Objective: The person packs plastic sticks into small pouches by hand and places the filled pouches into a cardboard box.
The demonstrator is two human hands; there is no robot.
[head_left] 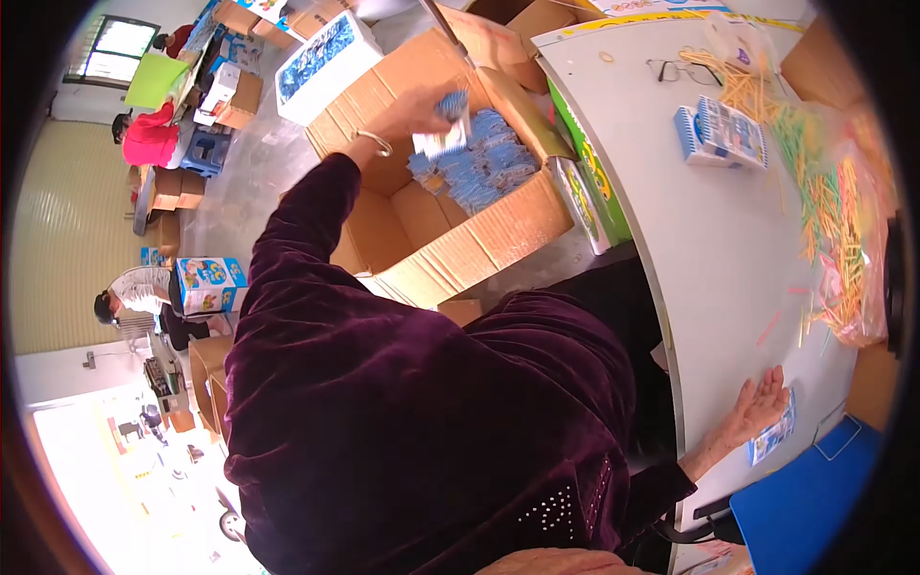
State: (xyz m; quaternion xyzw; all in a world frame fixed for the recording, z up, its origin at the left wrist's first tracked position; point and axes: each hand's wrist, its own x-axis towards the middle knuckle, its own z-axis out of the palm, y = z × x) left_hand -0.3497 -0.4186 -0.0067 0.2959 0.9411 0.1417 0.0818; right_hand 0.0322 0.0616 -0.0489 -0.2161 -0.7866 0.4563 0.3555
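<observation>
My left hand [419, 113] reaches over an open cardboard box [498, 247] and grips a small blue-and-white packet [446, 136]. Below it, a heap of blue-and-white striped packets [489, 168] fills part of the box. My right hand [755, 412] is over the grey table, its fingers stretched out and apart. Beside and partly beneath that hand lies another blue-and-white packet [772, 436]; whether they touch I cannot tell.
The table [709, 259] also holds stacked blue-and-white packets [721, 134], glasses [682, 72], and coloured sticks [834, 240] with clear plastic. A white box of blue packets [328, 59] stands beyond the cardboard box. People [149, 134] are at the far left.
</observation>
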